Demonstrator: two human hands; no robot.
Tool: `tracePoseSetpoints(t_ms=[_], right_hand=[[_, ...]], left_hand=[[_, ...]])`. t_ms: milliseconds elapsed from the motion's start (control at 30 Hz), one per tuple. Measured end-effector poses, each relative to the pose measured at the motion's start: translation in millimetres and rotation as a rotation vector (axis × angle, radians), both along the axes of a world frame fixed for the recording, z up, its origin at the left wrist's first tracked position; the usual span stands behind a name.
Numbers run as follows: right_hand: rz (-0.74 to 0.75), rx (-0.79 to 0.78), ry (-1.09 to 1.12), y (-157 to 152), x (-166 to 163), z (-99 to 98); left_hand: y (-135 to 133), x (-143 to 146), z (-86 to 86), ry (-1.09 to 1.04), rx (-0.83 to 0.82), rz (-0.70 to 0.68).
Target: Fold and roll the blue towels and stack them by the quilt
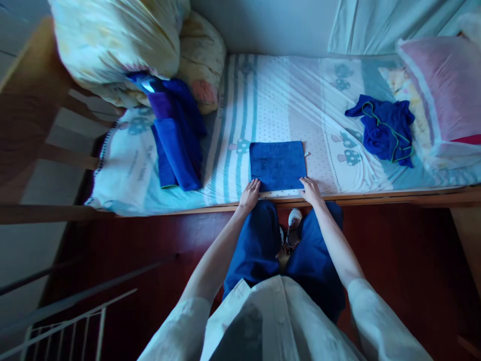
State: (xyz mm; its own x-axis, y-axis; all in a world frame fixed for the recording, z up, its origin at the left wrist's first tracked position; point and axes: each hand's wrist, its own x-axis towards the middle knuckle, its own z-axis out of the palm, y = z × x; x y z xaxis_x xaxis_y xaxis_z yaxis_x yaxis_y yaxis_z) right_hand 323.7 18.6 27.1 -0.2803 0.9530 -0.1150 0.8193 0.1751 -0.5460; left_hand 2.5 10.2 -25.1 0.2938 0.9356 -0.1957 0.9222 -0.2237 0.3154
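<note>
A dark blue towel (278,165), folded into a rectangle, lies flat on the bed near its front edge, with a small white tag at its right side. My left hand (250,194) is at its near left corner, fingers closed on the edge. At the near right corner, my right hand (310,189) pinches the cloth the same way. To the right lies a crumpled blue towel (389,128) with green edging. Long folded blue and purple cloths (176,135) rest on the bed to the left, apart from my hands.
The bed has a patterned sheet (300,95) and a wooden front rail (421,196). Large bundled bedding (120,40) is piled at the left; a pink pillow (447,85) lies at the right. A white metal rack (75,321) stands at lower left on the dark red floor (394,260).
</note>
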Motion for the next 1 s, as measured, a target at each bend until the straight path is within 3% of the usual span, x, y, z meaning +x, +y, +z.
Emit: tracePoseSetpoints(t_ms=[400,700,1000], right_hand=[[-0.007,0.016,-0.273,15.0,-22.9,-8.6],[0.008,-0.142,-0.326,-21.1,-13.1,14.7],[-0.047,-0.161,-0.303,-35.4,-18.0,26.9]], left_hand=[[4.8,10.9,1.5,0.072,0.005,0.031],[-17.9,7.9,25.6,0.098,-0.052,0.007],[-34.0,-1.4,37.2,0.023,-0.114,0.055]])
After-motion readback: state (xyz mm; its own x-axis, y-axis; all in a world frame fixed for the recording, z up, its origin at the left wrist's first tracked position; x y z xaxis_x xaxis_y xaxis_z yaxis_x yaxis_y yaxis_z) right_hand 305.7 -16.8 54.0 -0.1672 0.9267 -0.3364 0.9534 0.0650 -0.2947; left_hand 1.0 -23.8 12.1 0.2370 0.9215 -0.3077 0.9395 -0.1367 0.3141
